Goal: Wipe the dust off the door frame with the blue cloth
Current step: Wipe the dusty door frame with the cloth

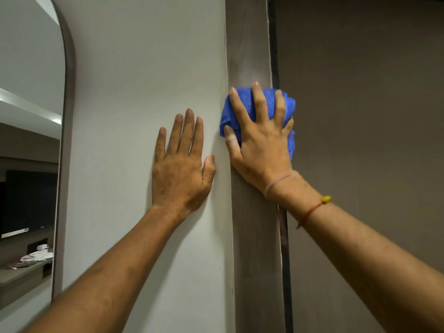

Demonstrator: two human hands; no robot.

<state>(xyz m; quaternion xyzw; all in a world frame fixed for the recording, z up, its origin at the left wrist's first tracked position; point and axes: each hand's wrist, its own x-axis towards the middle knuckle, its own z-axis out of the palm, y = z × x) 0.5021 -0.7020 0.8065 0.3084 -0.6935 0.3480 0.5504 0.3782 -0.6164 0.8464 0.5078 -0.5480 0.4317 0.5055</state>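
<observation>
The blue cloth sits bunched against the door frame, a little right of the picture's centre and at about 1 o'clock from the middle. It covers the full width of the brown upright strip, with folds sticking out past the strip's right edge and a loose tail hanging down at 5 o'clock from the bundle.

The right hand lies flat over the cloth, fingers spread wide across it and pressing it to the frame; the thumb reaches out at 9 o'clock over the cloth's left edge, and the little finger curls round the right side of the bundle. Whether the palm itself touches the wood below the cloth is hard to tell from this angle. A thin band and a red string bracelet with a yellow bead circle that wrist.

The frame runs top to bottom of the view, with a dark narrow gap along its right edge and the brown door beyond that, at 3 o'clock.

At 9 o'clock from the cloth, the left hand rests open and flat on the pale grey wall, fingers together and pointing up, thumb just beside the frame's left edge. It holds nothing.

Farther out, at the far left, an arch-topped mirror with a dark rim hangs on the wall, reflecting a room with a dark screen and a shelf carrying some crumpled fabric.
</observation>
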